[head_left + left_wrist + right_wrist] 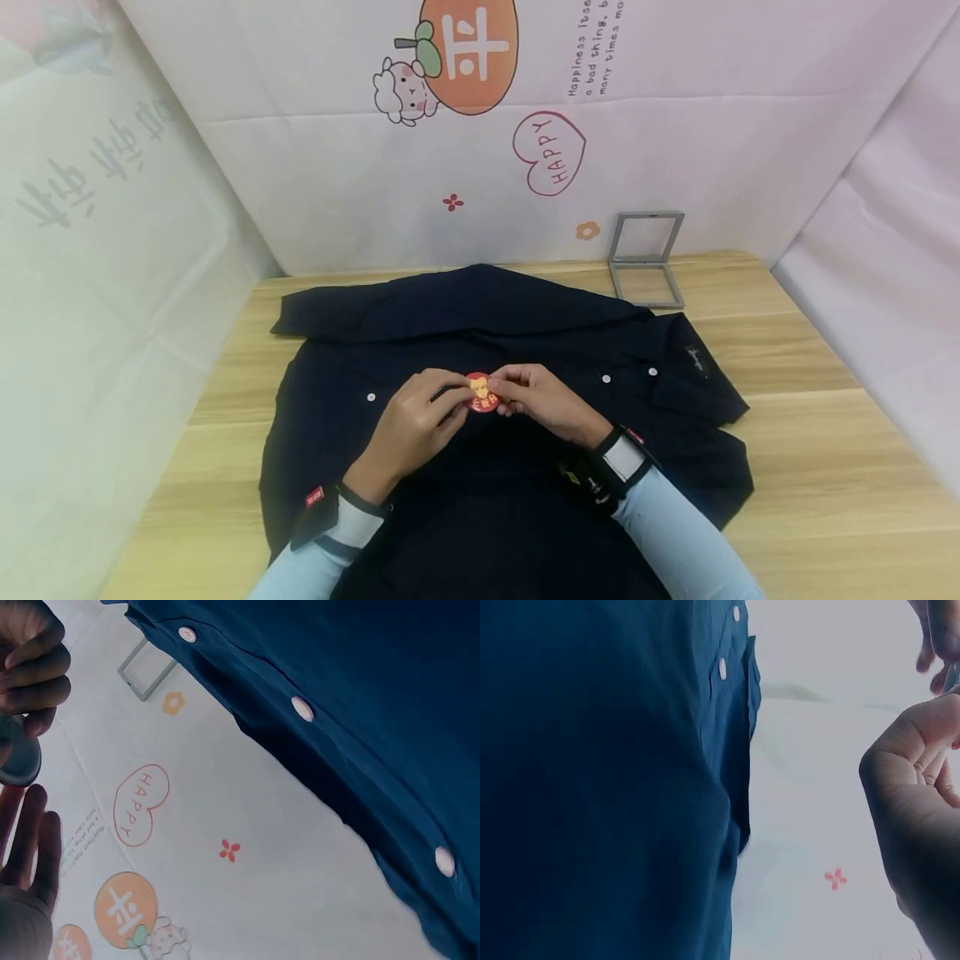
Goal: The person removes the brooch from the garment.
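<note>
A round red pin badge (483, 403) with a yellow figure is held up over a dark navy shirt (480, 517). My left hand (420, 421) pinches its left edge with the fingertips. At the right edge, my right hand (547, 402) grips it between thumb and curled fingers. From the left wrist view, the badge's dark grey back (24, 761) shows between the two hands; whether a pin there is open cannot be made out. The right wrist view mostly hides the badge behind the hand. White buttons run along the shirt's front, which lies spread with its collar to the right.
A grey square hinged frame (648, 260) stands opened at the table's back edge, beyond the collar. The wooden table (817, 450) extends on both sides of the shirt. White printed cloth (337, 183) hangs behind it and along both sides.
</note>
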A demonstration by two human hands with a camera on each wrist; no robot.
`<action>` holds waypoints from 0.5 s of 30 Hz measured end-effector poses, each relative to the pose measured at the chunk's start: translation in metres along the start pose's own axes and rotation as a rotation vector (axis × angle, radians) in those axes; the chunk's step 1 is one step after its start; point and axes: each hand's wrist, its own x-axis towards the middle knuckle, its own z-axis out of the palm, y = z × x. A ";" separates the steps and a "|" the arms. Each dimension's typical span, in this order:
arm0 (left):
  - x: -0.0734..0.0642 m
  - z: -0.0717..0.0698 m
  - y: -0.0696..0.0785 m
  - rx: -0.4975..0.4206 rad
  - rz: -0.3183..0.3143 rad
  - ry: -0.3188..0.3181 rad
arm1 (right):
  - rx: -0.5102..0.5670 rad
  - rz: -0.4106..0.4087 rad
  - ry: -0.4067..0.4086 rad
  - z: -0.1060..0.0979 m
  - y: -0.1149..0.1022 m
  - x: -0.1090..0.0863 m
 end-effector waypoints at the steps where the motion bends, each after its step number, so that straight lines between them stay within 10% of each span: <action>1: 0.002 0.002 0.000 -0.019 -0.025 0.006 | 0.002 -0.004 0.013 -0.004 0.000 -0.001; 15: 0.037 0.042 0.013 -0.255 -0.171 0.004 | -0.356 -0.069 0.335 -0.089 -0.015 -0.006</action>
